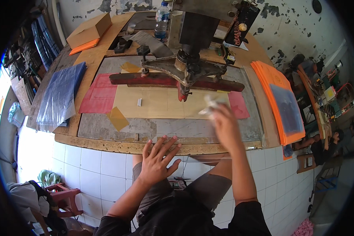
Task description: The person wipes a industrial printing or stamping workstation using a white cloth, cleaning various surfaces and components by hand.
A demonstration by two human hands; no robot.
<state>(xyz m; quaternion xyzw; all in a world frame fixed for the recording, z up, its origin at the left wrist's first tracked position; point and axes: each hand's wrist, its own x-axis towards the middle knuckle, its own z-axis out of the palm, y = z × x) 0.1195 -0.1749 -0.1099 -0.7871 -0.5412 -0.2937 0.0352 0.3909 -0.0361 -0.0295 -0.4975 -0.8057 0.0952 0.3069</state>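
My right hand [227,128] is closed around a crumpled white cloth [211,104], blurred by motion, at the right part of a long cream sheet [157,106] on the grey metal bed [177,128]. Fingers spread, my left hand [158,162] rests at the bed's wooden front edge and holds nothing. Pink sheets flank the cream one, a larger pink sheet [98,94] on the left and a smaller pink sheet [239,104] on the right. A small white piece [139,102] lies on the cream sheet, and amber tape [118,119] crosses its lower left corner.
Over the bed hangs a press head [188,65] with a red crossbar [224,84]. Clear bluish plastic sheets [61,94] lie left, orange folders [277,94] right. Behind are a cardboard box [89,30] and a water bottle [161,21]. Another person [334,137] is at far right.
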